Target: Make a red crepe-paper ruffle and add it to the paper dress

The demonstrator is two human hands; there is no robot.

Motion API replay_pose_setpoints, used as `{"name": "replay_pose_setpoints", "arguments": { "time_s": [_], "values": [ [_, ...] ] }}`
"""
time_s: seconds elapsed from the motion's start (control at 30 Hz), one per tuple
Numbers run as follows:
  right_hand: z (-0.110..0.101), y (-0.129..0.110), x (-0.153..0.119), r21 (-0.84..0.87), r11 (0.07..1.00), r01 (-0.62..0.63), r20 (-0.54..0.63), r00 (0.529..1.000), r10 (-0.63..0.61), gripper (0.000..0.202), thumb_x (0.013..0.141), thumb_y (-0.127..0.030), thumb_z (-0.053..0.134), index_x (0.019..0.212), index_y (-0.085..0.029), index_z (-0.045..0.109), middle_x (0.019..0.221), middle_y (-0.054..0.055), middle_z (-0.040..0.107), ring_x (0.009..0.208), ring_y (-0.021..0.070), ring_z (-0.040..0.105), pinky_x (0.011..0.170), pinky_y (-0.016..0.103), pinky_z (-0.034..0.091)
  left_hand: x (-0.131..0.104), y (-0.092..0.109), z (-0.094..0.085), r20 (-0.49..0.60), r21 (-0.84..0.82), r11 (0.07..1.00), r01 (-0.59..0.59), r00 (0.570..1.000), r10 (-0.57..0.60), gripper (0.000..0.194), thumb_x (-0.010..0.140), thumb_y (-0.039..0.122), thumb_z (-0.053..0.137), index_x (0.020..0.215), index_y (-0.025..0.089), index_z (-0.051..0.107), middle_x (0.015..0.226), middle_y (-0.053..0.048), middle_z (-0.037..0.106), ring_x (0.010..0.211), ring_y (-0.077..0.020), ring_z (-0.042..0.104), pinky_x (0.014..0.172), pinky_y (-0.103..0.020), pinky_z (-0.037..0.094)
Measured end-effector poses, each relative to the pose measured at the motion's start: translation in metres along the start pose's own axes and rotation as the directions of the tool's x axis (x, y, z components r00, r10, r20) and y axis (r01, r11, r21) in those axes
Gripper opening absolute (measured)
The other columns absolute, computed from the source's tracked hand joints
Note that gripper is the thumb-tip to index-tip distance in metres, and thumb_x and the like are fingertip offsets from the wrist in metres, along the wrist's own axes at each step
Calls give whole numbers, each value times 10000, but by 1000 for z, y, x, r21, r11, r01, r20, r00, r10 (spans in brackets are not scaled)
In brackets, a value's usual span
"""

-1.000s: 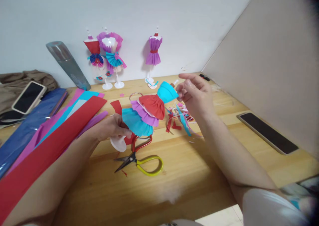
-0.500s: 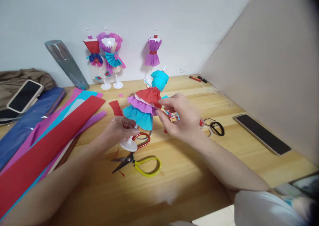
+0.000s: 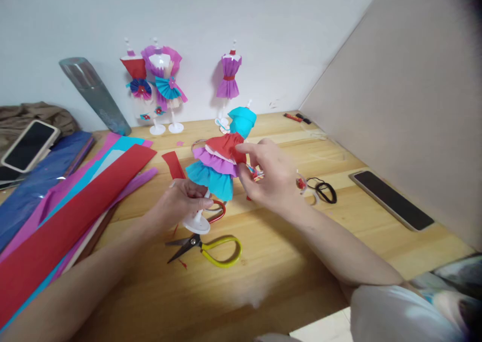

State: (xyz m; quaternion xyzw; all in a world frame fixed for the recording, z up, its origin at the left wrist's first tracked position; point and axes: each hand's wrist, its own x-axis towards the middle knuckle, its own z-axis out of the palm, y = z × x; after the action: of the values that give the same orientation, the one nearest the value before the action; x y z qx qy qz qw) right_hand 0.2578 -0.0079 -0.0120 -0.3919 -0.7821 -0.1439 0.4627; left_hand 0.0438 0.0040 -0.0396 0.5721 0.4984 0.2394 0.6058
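Observation:
A small mannequin (image 3: 243, 122) in a blue top and a layered red, pink, purple and blue paper skirt (image 3: 214, 162) leans to the right above the table. My left hand (image 3: 184, 201) is closed round its white stand, just above the round base. At the skirt's right side is my right hand (image 3: 269, 176), thumb and forefinger apart, the forefinger touching the red layer. Scissors (image 3: 222, 251) with one yellow and one red handle lie with blades parted below the stand's base. A red paper strip (image 3: 173, 164) lies behind my left hand.
Coloured paper sheets (image 3: 83, 216) cover the left side, beside a blue folder and a phone (image 3: 30, 146). Three dressed mannequins (image 3: 229, 78) and a leaning bottle (image 3: 96, 96) stand at the back. On the right are a black hair tie (image 3: 327, 192) and another phone (image 3: 391, 200).
The view has shifted slightly. My right forefinger has straightened a little against the red layer, and the mannequin has moved slightly in my left hand.

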Motion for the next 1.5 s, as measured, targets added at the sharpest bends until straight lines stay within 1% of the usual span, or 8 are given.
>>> {"name": "replay_pose_setpoints", "arguments": {
  "time_s": [0.13, 0.27, 0.4, 0.57, 0.87, 1.07, 1.33, 1.5],
  "values": [
    [0, -1, 0, -23, 1000, 6, 14, 1000, -5, 180, 916, -107, 554, 1058, -204, 608, 774, 25, 604, 708, 187, 601, 595, 300, 438, -4, 8, 4, -23, 80, 996, 38, 999, -36, 287, 541, 398, 737, 483, 163, 583, 475, 10, 565, 462, -89, 453, 481, -234, 254],
    [1, -1, -1, -23, 1000, -7, 7, 1000, 7, 161, 915, -117, 585, 1052, -197, 615, 770, 24, 607, 688, 180, 591, 582, 297, 425, -5, 10, 5, -28, 77, 996, 43, 999, -41, 289, 544, 404, 731, 475, 169, 577, 454, 11, 551, 441, -83, 426, 467, -235, 247],
    [1, 1, -1, -23, 999, -25, -13, 1000, 25, 151, 922, -111, 578, 1025, -211, 625, 760, 18, 609, 687, 176, 589, 592, 294, 427, -2, 4, 5, -32, -13, 999, 47, 998, -48, 230, 535, 339, 772, 537, 165, 621, 500, 7, 598, 464, -92, 466, 471, -226, 298],
    [0, 0, 0, -27, 1000, 0, -29, 1000, -1, 92, 957, -136, 569, 943, -198, 635, 713, 17, 583, 623, 157, 548, 562, 281, 405, 2, -7, 4, -37, -19, 1000, 6, 999, -7, 296, 545, 353, 807, 515, 170, 577, 500, 10, 592, 464, -91, 472, 459, -218, 297],
    [1, 0, -1, -33, 999, 20, -31, 999, -21, 107, 960, -123, 574, 905, -171, 652, 711, 23, 566, 612, 146, 538, 556, 271, 416, 1, -3, 8, -67, -53, 998, 38, 997, -41, 280, 489, 366, 822, 583, 157, 662, 526, 1, 623, 491, -106, 502, 476, -230, 327],
    [0, -2, -3, -33, 999, 13, 32, 999, -12, 154, 985, -144, 526, 941, -194, 665, 739, 26, 575, 646, 149, 549, 581, 269, 431, 0, 1, 12, -93, -75, 995, 69, 993, -75, 293, 466, 359, 800, 564, 156, 614, 521, 0, 617, 493, -107, 509, 498, -237, 351],
    [-2, -3, -2, -20, 995, 95, 55, 994, -94, 193, 951, -90, 537, 1005, -153, 711, 769, 52, 614, 663, 161, 569, 562, 286, 429, 3, -14, 8, -18, 6, 1000, -12, 1000, 13, 309, 601, 404, 787, 598, 155, 605, 539, 24, 578, 491, -86, 460, 498, -231, 300],
    [-4, -3, -1, 26, 995, 96, 22, 995, -96, 227, 946, -76, 520, 1034, -160, 712, 769, 48, 617, 664, 158, 591, 564, 285, 456, 4, -12, 8, -43, -10, 1000, 5, 999, -6, 298, 545, 388, 792, 579, 158, 605, 530, 19, 569, 493, -91, 453, 505, -244, 300]
  ]
}}
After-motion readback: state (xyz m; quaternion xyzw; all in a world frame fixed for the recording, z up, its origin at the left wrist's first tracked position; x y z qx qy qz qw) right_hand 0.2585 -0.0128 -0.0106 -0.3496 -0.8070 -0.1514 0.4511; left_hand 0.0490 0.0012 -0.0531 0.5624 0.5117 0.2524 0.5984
